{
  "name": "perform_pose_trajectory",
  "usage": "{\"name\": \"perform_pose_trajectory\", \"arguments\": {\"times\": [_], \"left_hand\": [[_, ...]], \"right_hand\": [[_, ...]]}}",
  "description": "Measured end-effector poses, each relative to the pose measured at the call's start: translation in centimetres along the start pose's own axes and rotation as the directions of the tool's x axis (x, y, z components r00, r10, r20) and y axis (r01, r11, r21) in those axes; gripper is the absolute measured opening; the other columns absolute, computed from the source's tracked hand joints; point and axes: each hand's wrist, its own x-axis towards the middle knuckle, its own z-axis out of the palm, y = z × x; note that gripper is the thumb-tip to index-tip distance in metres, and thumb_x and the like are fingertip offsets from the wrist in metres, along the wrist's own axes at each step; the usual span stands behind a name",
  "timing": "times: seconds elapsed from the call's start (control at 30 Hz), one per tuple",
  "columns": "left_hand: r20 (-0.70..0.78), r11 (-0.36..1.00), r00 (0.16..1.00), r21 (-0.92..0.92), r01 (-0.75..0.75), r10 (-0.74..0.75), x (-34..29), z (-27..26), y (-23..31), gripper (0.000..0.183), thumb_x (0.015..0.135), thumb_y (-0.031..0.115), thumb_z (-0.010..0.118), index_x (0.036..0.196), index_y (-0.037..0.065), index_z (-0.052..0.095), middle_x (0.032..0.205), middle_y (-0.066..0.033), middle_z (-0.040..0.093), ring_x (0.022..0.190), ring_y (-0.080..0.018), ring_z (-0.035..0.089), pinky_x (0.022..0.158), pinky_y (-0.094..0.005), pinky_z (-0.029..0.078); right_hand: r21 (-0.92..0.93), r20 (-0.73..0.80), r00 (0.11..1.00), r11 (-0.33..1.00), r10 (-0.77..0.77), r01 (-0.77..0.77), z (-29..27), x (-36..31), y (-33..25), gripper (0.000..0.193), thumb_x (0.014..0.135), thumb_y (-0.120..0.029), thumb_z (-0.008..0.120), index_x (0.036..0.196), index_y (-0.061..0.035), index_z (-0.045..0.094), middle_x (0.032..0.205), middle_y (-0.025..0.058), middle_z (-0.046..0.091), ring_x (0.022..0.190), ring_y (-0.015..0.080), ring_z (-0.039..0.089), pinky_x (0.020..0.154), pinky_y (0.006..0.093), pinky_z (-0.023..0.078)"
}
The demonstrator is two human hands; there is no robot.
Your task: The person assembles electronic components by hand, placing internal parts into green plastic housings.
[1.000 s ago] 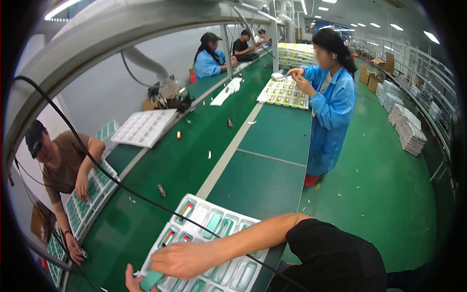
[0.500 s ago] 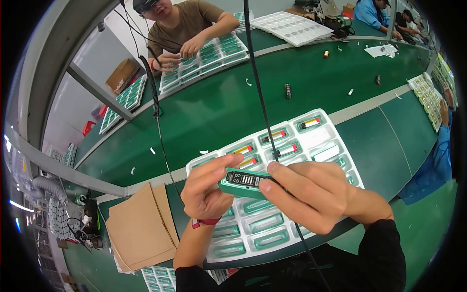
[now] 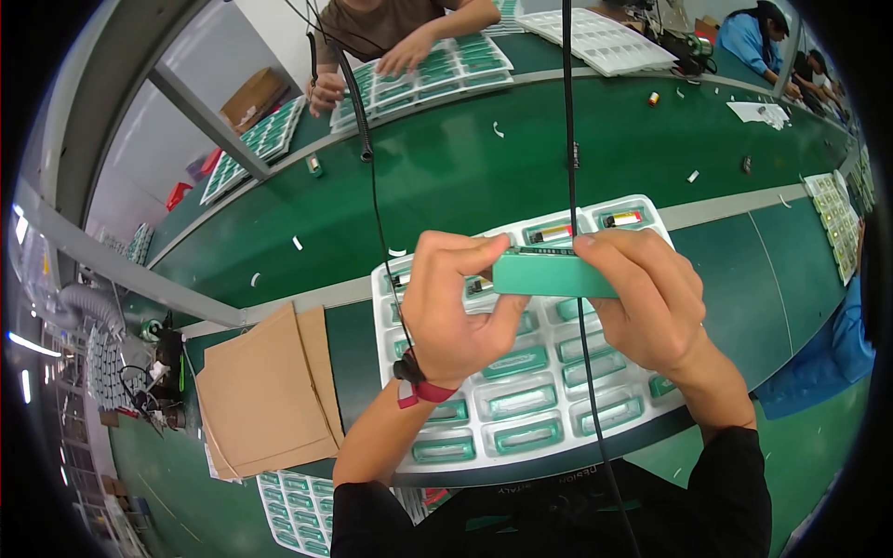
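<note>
My left hand (image 3: 456,302) and my right hand (image 3: 651,288) hold a green rectangular plastic case (image 3: 544,275) between them, one at each end. Its long plain side faces me, and only a thin strip of the black insert shows along its top edge. Left thumb and fingers pinch the left end; right fingers and thumb grip the right end. Below lies a white compartment tray (image 3: 481,428) with green cases in its pockets. Several far pockets also hold small yellow, red and black battery-like parts (image 3: 623,219). My hands hide part of the tray's middle.
Black cables (image 3: 569,112) hang in front of me, one crossing the held case. Beyond the tray runs a green belt (image 3: 446,186) with scraps and small parts. Brown cardboard sheets (image 3: 260,400) lie at left. Across the belt, a co-worker's hands (image 3: 405,58) are over another tray (image 3: 437,93).
The case has been tipped so its side faces me instead of its black insert. Both hands have shifted with it. The view has moved, and a small green part now shows on the belt.
</note>
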Motion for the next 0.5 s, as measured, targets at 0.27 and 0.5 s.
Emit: {"name": "perform_pose_trajectory", "arguments": {"times": [0.27,0.5], "left_hand": [[0.063,0.995,0.998,-0.096,0.030,-0.024,-0.3,-0.3,0.2,0.041,0.067,0.000,0.080,0.102,-0.001,0.059,0.088,-0.0104,0.059,0.067,-0.0161,0.059,0.054,-0.0241,0.049],[0.319,0.929,0.876,0.201,0.311,-0.362,2.8,-4.3,-3.5,0.021,0.083,0.016,0.072,0.099,0.004,0.065,0.074,-0.0070,0.064,0.062,-0.0136,0.062,0.057,-0.0245,0.049]], "right_hand": [[0.102,0.166,0.971,0.976,0.172,-0.190,-1.5,0.7,-0.2,0.037,0.064,0.001,0.075,0.100,0.0010,0.064,0.080,0.0104,0.060,0.063,0.0208,0.060,0.052,0.0291,0.048],[0.192,0.191,0.472,0.439,0.861,-0.878,-6.8,-4.4,8.7,0.021,0.086,-0.012,0.066,0.101,0.0030,0.067,0.073,0.0017,0.061,0.052,0.0049,0.045,0.047,0.0212,0.035]]}}
